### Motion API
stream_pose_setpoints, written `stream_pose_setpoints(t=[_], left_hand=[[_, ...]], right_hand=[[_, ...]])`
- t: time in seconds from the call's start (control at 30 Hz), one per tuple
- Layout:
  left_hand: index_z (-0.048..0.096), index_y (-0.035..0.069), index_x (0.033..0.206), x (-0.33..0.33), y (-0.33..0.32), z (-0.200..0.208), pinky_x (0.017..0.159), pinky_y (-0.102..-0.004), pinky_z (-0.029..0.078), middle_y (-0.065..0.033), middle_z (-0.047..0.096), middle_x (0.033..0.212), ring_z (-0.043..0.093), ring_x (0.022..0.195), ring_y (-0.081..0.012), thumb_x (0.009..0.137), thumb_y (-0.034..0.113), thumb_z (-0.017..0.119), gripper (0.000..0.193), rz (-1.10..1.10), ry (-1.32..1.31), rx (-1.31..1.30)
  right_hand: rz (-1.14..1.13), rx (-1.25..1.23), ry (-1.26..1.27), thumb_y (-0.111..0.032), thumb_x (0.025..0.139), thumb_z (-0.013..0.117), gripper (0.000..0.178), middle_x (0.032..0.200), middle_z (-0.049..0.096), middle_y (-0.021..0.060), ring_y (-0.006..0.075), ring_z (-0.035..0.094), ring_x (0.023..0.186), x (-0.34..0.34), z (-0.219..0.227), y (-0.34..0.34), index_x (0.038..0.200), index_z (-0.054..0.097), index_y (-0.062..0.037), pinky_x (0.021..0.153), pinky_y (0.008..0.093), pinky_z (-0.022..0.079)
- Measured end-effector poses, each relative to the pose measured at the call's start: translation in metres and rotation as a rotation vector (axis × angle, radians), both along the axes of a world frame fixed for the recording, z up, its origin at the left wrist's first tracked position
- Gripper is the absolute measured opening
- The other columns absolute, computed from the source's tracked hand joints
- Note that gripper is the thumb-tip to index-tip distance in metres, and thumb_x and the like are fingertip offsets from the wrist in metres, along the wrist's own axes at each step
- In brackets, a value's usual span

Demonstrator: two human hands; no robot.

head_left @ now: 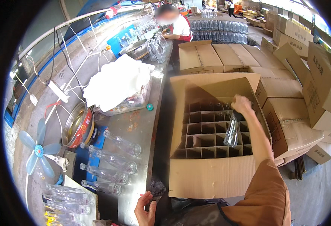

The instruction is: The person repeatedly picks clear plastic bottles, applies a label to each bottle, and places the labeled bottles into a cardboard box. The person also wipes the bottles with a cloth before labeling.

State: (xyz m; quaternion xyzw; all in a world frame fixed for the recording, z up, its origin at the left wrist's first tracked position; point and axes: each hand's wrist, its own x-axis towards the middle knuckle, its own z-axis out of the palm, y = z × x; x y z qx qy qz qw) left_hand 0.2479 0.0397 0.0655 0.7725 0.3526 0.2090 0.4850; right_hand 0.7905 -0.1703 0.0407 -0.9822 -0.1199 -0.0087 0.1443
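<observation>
My right hand (242, 105) reaches over an open cardboard carton (210, 177) and is closed round the neck of a clear glass bottle (231, 132). The bottle hangs tilted, base toward me, above the carton's divider grid (205, 141). Several bottles (220, 106) stand in the far cells; many nearer cells hold nothing. My left hand (146, 211) is low beside the metal table (137, 188), its fingers loosely curled and apart from the thumb, with nothing in it. Next to it is a clear, shiny object (157, 188) I cannot make out. Several clear bottles (114, 160) lie on the table's left side.
White sheets (116, 81) fill a bin on the table, near a blue fan (39, 150) and a round metal pan (75, 126). Closed cartons (235, 56) stand beyond and right of mine. A person (178, 28) works at the table's far end among bottles.
</observation>
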Motion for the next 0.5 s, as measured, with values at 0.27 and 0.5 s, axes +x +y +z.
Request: stream_pose_setpoints(t=[0.27,0.5], left_hand=[[0.06,-0.003,0.126,0.007,0.002,-0.008,0.09,-0.0324,0.052,-0.0155,0.07,0.11,0.067,0.101,-0.02,0.087,0.003,0.065,0.039,-0.009,0.034,-0.029],[0.061,-0.002,0.125,0.008,0.0,-0.017,0.088,-0.0311,0.052,-0.0144,0.07,0.111,0.067,0.1,-0.0194,0.088,0.002,0.065,0.038,-0.033,0.019,-0.002]], right_hand=[[0.045,-0.128,0.373,-0.033,0.086,0.066,0.053,0.138,0.058,0.0195,0.0372,0.056,0.126,0.099,-0.122,-0.011,0.132,0.062,-0.0061,0.104,0.0473,0.046],[0.084,-0.173,0.428,-0.036,0.089,0.066,0.054,0.142,0.054,0.019,0.036,0.053,0.13,0.071,-0.106,0.039,0.133,0.061,-0.0051,0.108,0.0482,0.042]])
